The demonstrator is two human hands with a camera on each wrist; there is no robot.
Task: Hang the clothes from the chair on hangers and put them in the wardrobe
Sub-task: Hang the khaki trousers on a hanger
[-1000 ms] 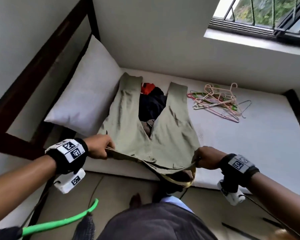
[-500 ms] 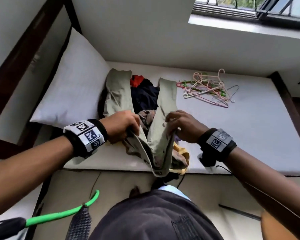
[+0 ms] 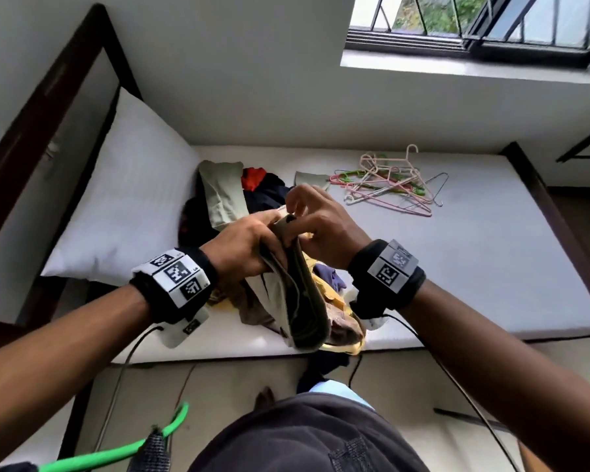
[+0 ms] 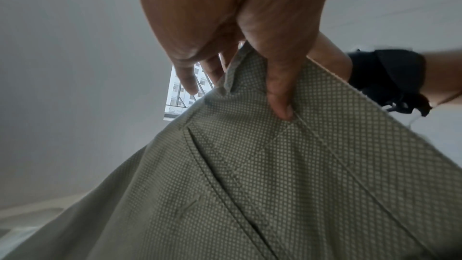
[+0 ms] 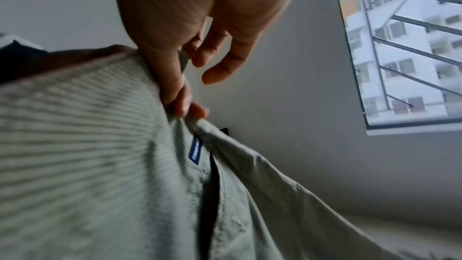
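- Pillow [image 3: 116, 199] lies at the bed's [image 3: 491, 267] left end.
- Clothes pile [image 3: 263, 189] sits right of the pillow.
- Hangers [image 3: 389, 185] lie right of the pile, below the window [image 3: 474, 28].

Trousers [image 4: 287, 175] pale olive with fine dot weave; hangers [image 3: 389, 185] upper right pink, green, white; pillow [image 3: 123, 206] white.

head: high, looking down on bed [image 3: 491, 267] and both arms | left wrist: very near, faces up along hand [image 4: 237, 27] to trousers [image 4: 300, 185] | right wrist: same, blurred, probably the same trousers [image 5: 100, 165] | shared: trousers, window [image 5: 405, 46]
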